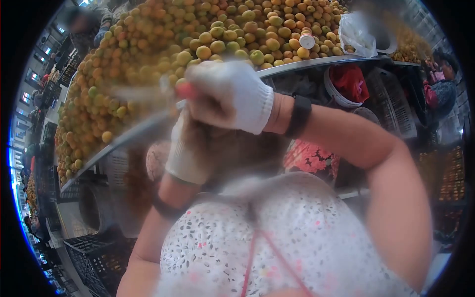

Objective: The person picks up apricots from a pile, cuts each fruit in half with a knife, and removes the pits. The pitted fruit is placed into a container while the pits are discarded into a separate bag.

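Observation:
My right hand (pixel 230 94), in a white glove with brownish stains, is closed round a red-handled tool (pixel 186 90). A pale, blurred, blade-like shape stretches left from the red handle. Just below, almost touching, my left hand (pixel 190 148) is gloved too, its fingers curled; whatever they grip is hidden. Both hands are in front of the metal edge (pixel 133 131) of a table heaped with orange, yellow and green round fruits (pixel 143 42).
A white cup-like item (pixel 307 40) and a clear plastic bag (pixel 357 34) lie on the fruit at right. Under the table are a white bucket (pixel 341 101) with red plastic and crates (pixel 393 101). One person (pixel 81 29) is at upper left, another (pixel 440 91) at far right.

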A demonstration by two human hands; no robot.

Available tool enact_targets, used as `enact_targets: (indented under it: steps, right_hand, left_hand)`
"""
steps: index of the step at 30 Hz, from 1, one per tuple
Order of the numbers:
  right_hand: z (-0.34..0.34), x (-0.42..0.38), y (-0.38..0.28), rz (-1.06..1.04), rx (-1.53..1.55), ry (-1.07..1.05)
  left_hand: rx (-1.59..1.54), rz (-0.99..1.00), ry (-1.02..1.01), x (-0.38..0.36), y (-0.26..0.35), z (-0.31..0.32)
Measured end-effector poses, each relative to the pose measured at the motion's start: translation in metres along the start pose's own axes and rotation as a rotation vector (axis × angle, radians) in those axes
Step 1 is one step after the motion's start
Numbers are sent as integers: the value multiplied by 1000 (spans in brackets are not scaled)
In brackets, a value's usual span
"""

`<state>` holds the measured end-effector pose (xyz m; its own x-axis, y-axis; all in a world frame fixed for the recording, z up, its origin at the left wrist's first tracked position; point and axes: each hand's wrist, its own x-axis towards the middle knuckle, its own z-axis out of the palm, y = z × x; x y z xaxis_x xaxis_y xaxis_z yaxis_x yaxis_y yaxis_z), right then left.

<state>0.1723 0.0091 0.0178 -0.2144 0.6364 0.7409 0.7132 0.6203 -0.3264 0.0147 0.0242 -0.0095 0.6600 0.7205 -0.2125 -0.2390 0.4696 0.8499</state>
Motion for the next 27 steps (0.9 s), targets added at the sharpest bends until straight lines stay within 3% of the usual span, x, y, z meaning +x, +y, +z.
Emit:
enact_targets:
  steps: [2,3,5,6,8,9,11,14,16,17,23,27]
  right_hand:
    - [21,-10,9,460,373,131]
    - [25,-17,13,460,370,135]
    - [27,-23,9,761,542,198]
    - [30,-27,10,761,542,201]
    - [34,-30,11,903,716,280]
    - [35,-31,11,898,715,278]
    - [32,-27,1,1017,911,354]
    - [37,-21,-7,958,931,469]
    - [42,-20,-8,917,913,490]
    - [44,-19,-9,880,894,512]
    - [50,-16,-15,789,735,506]
    - [55,-22,-12,735,621,461]
  left_hand:
    - [-563,-136,-664,21,-7,-26]
    - [-561,-138,-668,20,-13,-26]
    - [-35,127,-40,4,-8,4]
    - [-33,126,-42,5,-8,1]
    - [855,604,14,7,-8,-9]
    - [973,705,-15,9,-6,-12]
    - [1013,665,6,4,-3,-4]
    - [1030,625,32,7,-5,-7]
    - [725,517,43,10,-11,-12]
    - [725,518,43,10,-11,-11]
    - [511,463,137,14,-12,-11]
    - [235,255,151,15,-21,-23]
